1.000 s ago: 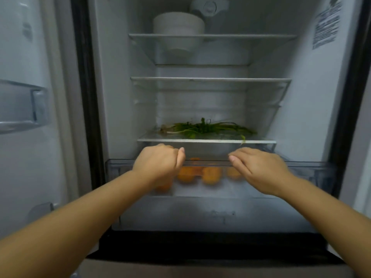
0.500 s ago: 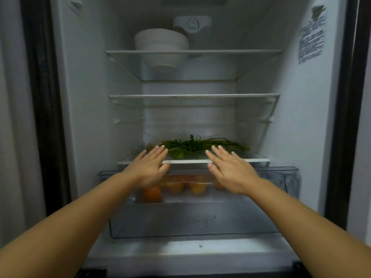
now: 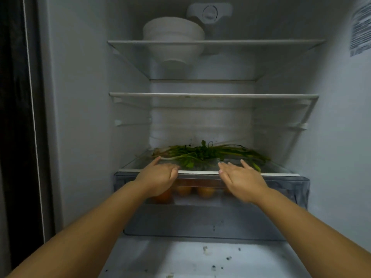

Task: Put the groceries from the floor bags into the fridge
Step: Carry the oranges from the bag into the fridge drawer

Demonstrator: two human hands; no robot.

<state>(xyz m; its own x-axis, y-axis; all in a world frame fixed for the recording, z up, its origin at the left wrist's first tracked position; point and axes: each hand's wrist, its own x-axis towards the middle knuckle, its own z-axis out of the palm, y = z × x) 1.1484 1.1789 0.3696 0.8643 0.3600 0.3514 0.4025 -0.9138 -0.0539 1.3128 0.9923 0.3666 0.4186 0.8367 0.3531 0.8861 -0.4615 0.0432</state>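
Both hands (image 3: 158, 178) (image 3: 242, 177) now flat on shelf (image 3: 198, 172) edge, fingers apart, empty; greens (image 3: 204, 154), oranges (image 3: 204, 191) stored; bags unseen.

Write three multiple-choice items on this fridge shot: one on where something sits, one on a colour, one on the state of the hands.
1. Where is the white bowl?
A. on the top shelf
B. in the drawer
C. on the lowest shelf

2. What colour are the round fruits seen through the clear drawer?
A. green
B. orange
C. purple

3. What are the two hands doing?
A. each gripping a bag
B. open and empty at the front edge of the lowest shelf
C. holding the bowl

Answers:
1. A: the bowl stands at the left of the top shelf, under the control dial.
2. B: the fruits show orange behind the drawer front.
3. B: the left hand and right hand have fingers spread, nothing in them, just before the leafy greens on the lowest shelf.
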